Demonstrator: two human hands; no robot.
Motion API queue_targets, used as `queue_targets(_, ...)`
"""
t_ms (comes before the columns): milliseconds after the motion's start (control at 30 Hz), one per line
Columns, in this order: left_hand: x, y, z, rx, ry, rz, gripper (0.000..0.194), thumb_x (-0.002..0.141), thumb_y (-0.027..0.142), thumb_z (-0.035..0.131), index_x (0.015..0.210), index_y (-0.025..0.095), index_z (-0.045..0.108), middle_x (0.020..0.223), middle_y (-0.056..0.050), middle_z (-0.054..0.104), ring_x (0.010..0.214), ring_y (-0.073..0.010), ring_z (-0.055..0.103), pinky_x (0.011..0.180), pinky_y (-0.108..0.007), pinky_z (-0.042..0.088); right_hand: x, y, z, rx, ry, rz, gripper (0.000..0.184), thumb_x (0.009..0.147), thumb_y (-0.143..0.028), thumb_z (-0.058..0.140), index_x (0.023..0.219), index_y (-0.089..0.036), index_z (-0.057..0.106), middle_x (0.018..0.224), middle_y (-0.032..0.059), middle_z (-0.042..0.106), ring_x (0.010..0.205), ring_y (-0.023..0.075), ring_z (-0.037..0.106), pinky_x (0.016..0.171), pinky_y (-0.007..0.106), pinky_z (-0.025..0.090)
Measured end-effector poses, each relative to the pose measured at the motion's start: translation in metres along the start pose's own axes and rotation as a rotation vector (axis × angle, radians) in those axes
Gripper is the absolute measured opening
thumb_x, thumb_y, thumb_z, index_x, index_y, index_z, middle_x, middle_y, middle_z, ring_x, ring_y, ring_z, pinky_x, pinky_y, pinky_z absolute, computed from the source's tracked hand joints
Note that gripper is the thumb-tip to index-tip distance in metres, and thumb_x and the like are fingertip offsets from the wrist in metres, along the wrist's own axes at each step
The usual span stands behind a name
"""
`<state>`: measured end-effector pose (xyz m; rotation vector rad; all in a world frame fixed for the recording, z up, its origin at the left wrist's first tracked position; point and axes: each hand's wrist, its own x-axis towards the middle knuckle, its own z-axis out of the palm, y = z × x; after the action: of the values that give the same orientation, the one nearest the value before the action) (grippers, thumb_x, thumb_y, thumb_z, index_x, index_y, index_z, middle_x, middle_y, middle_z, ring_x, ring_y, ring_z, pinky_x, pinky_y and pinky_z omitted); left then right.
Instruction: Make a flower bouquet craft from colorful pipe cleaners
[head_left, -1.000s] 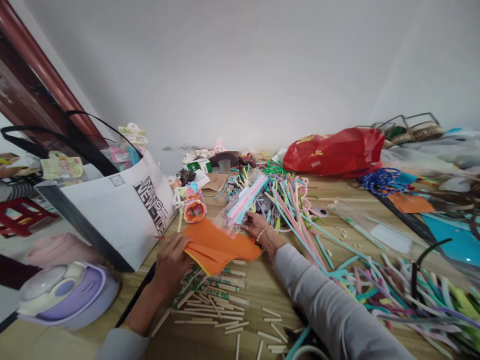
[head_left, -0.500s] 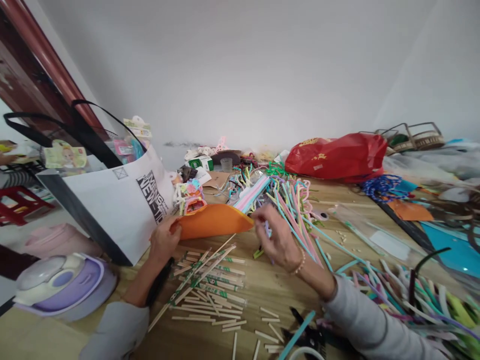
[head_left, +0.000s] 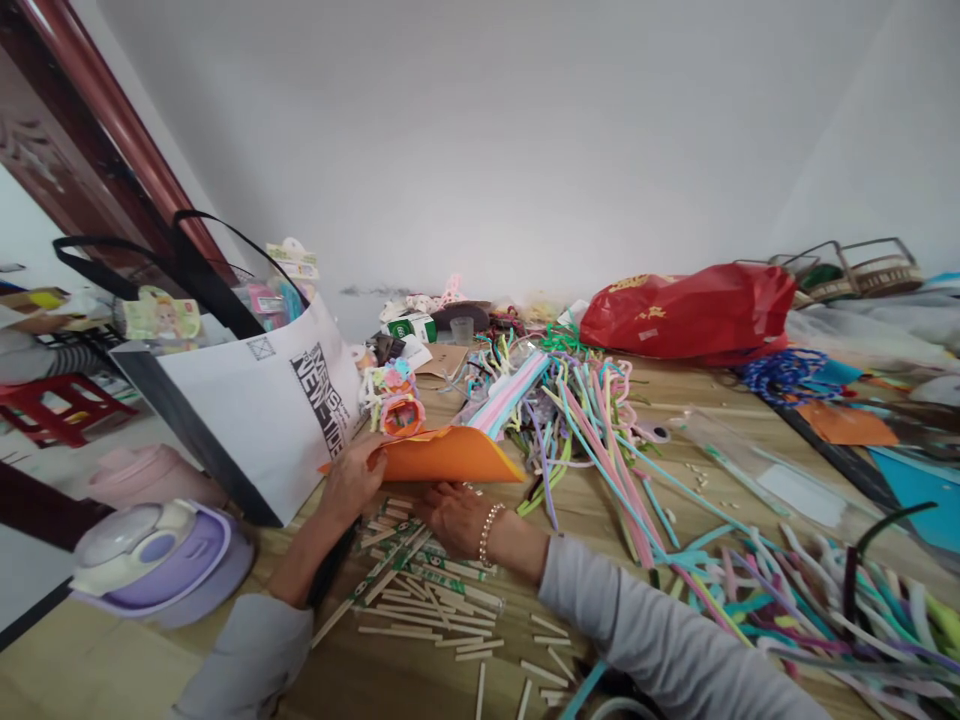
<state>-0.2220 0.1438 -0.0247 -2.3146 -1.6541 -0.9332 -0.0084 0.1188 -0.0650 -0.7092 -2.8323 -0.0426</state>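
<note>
Holding: here's the left hand (head_left: 351, 484) clamping the left end of one orange craft sheet (head_left: 448, 456), fingers curled firmly over its edge.

Sheet: bowed up into a smooth low arch, lying across the middle of the wooden table (head_left: 135, 655), its lower edge just above the sticks.

Right hand: the right hand (head_left: 456, 518) sits low and open just under the sheet, fingers spread toward the sticks, with nothing visible in its grip; a beaded bracelet (head_left: 490, 534) rings the wrist.

Edges: the sheet's left tip reaches the white paper tote bag (head_left: 255, 415), a pastel pipe-cleaner bundle (head_left: 510, 395) leans on its top edge, and its right end nearly meets a loose heap of pipe cleaners (head_left: 589, 445). Little open table shows around it!

Count: one sheet, two hands, one bracelet, one tote bag, one bundle, two loose pipe-cleaner heaps (head_left: 825, 610), and wooden sticks (head_left: 427, 600) too many to count.
</note>
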Motion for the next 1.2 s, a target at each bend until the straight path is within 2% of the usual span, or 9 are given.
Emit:
queue_targets(167, -0.004, -0.001, 0.003, -0.013, -0.018, -0.006, 0.03, 0.08, 0.016, 0.043, 0.099, 0.017, 0.066, 0.103, -0.009, 0.071, 0.098, -0.0246, 0.066, 0.091, -0.038, 0.05, -0.008, -0.01, 0.002, -0.074, -0.019, 0.055, 0.016, 0.091, -0.014, 0.046, 0.092, -0.011, 0.062, 0.095, 0.014, 0.063, 0.089, 0.0249, 0.058, 0.077, 0.04, 0.048)
queue_targets(333, -0.008, -0.002, 0.009, -0.015, -0.038, -0.013, 0.029, 0.08, 0.017, 0.044, 0.098, 0.016, 0.067, 0.1, -0.011, 0.072, 0.096, -0.0258, 0.066, 0.088, -0.039, 0.052, -0.02, -0.02, -0.008, -0.12, -0.032, 0.041, 0.017, 0.092, -0.01, 0.046, 0.085, -0.013, 0.061, 0.088, 0.0121, 0.063, 0.083, 0.0233, 0.058, 0.075, 0.041, 0.047)
queue_targets(467, -0.009, -0.002, 0.012, -0.016, -0.046, -0.018, 0.03, 0.08, 0.017, 0.045, 0.099, 0.015, 0.068, 0.103, -0.012, 0.071, 0.099, -0.0267, 0.065, 0.091, -0.04, 0.051, -0.032, -0.023, -0.019, -0.133, -0.048, 0.002, 0.014, 0.091, -0.01, 0.05, 0.082, -0.014, 0.061, 0.086, 0.0102, 0.064, 0.078, 0.0212, 0.057, 0.069, 0.037, 0.047)
queue_targets(600, -0.01, -0.002, 0.013, -0.019, -0.05, -0.025, 0.031, 0.079, 0.017, 0.045, 0.1, 0.016, 0.068, 0.107, -0.011, 0.071, 0.102, -0.0261, 0.065, 0.093, -0.039, 0.05, -0.043, -0.025, -0.029, -0.141, -0.053, -0.011, 0.011, 0.09, -0.01, 0.052, 0.084, -0.013, 0.06, 0.084, 0.0101, 0.063, 0.076, 0.0206, 0.058, 0.064, 0.033, 0.046)
queue_targets(733, -0.011, -0.001, 0.013, -0.016, -0.055, -0.039, 0.031, 0.08, 0.018, 0.045, 0.1, 0.016, 0.068, 0.102, -0.011, 0.072, 0.098, -0.0259, 0.066, 0.09, -0.039, 0.051, -0.047, -0.024, -0.035, -0.136, -0.059, -0.011, 0.009, 0.091, -0.013, 0.051, 0.087, -0.013, 0.06, 0.083, 0.0091, 0.063, 0.075, 0.02, 0.06, 0.062, 0.032, 0.047)
queue_targets(967, -0.013, 0.005, 0.007, -0.017, -0.094, -0.057, 0.031, 0.081, 0.017, 0.043, 0.099, 0.016, 0.068, 0.104, -0.011, 0.071, 0.099, -0.0259, 0.065, 0.092, -0.04, 0.049, -0.044, -0.024, -0.045, -0.096, -0.029, 0.043, 0.017, 0.097, -0.022, 0.042, 0.102, -0.019, 0.058, 0.095, 0.0075, 0.062, 0.076, 0.0186, 0.062, 0.06, 0.028, 0.047)
queue_targets(1100, -0.019, 0.012, 0.0, -0.033, -0.196, -0.04, 0.031, 0.081, 0.016, 0.043, 0.099, 0.017, 0.068, 0.1, -0.009, 0.072, 0.096, -0.0243, 0.065, 0.088, -0.037, 0.05, -0.04, -0.029, -0.042, -0.013, -0.006, 0.106, 0.02, 0.098, -0.024, 0.04, 0.108, -0.022, 0.058, 0.097, 0.0072, 0.063, 0.079, 0.0191, 0.063, 0.063, 0.028, 0.048)
queue_targets(1200, -0.026, 0.021, -0.006, -0.063, -0.326, 0.013, 0.03, 0.08, 0.014, 0.045, 0.098, 0.018, 0.069, 0.098, -0.008, 0.072, 0.094, -0.0221, 0.066, 0.085, -0.033, 0.051, -0.037, -0.036, -0.029, 0.059, 0.032, 0.19, 0.023, 0.097, -0.025, 0.044, 0.115, -0.021, 0.058, 0.107, 0.0107, 0.062, 0.096, 0.0229, 0.06, 0.076, 0.033, 0.05)
